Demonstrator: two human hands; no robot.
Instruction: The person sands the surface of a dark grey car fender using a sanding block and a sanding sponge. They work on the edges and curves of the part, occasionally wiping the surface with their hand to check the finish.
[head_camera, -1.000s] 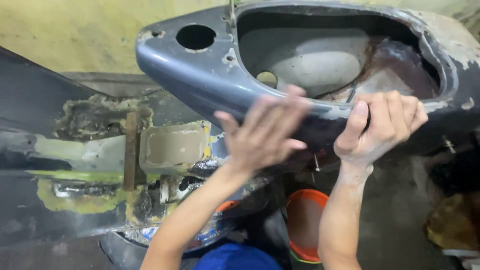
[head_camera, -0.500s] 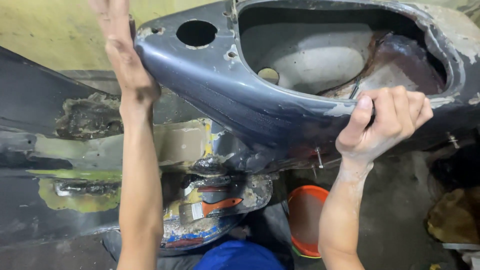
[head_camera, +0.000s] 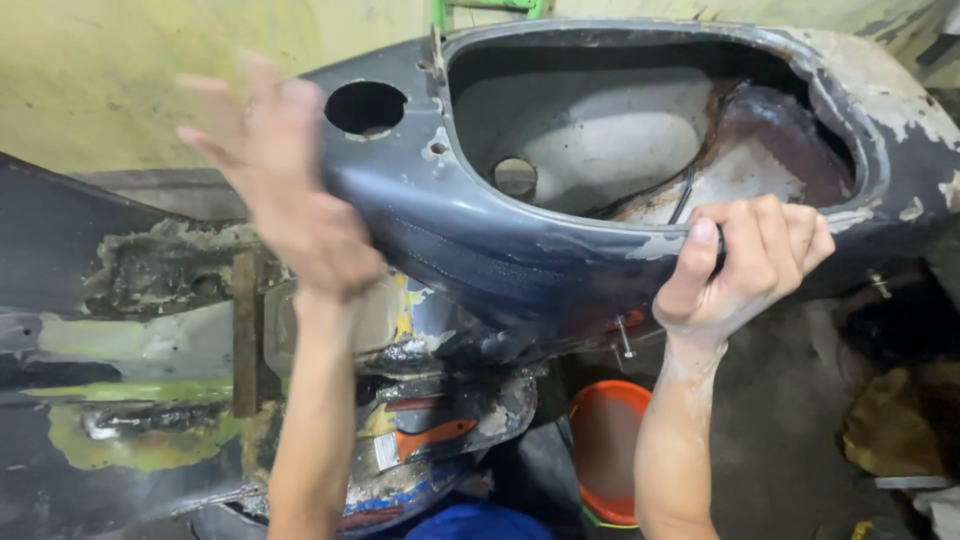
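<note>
A dark blue scooter body shell (head_camera: 470, 250) with worn, peeling paint fills the upper middle, its large oval opening facing me. My right hand (head_camera: 745, 265) grips the near rim of that opening, fingers curled over the edge. My left hand (head_camera: 285, 185) is blurred in front of the shell's left end near a round hole (head_camera: 366, 108), fingers spread and holding nothing. Whether it touches the shell I cannot tell.
A dirty floorboard panel (head_camera: 130, 400) with patches of yellow-green filler lies at lower left. An orange bucket (head_camera: 605, 450) stands on the floor below the shell. A yellowish wall (head_camera: 110, 70) is behind. Brown clutter (head_camera: 900, 420) sits at right.
My left hand went from the shell's near side up and left, then came back down toward the shell's left end. The right hand kept its grip on the rim.
</note>
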